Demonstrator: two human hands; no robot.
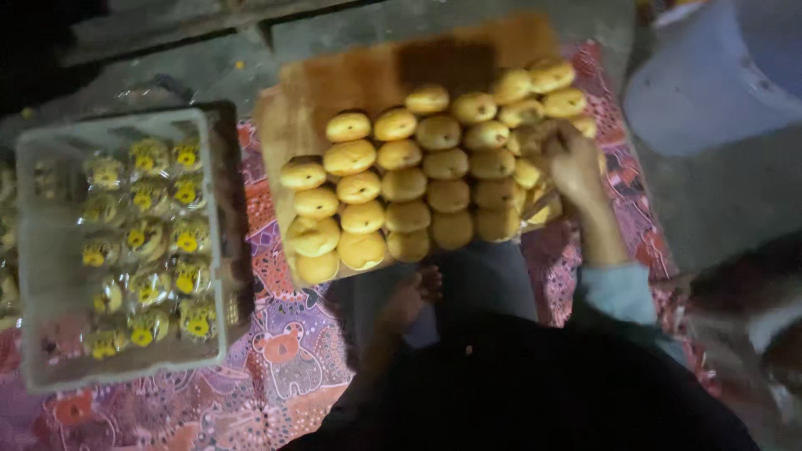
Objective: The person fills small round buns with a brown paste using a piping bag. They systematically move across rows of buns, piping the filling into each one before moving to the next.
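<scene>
Right hand [575, 163]: my fingers pinch a bun [535, 138] at the board's [334, 83] right edge.
Left hand [405, 301]: loose, empty, below the board.
Care: I'd lift gently, sparing neighbours.

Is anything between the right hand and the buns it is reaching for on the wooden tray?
Nothing visible does. The right hand is already down among the buns at the right end of the wooden tray, seemingly touching them. The left hand sits low by the tray's near edge, out of that path.
</scene>
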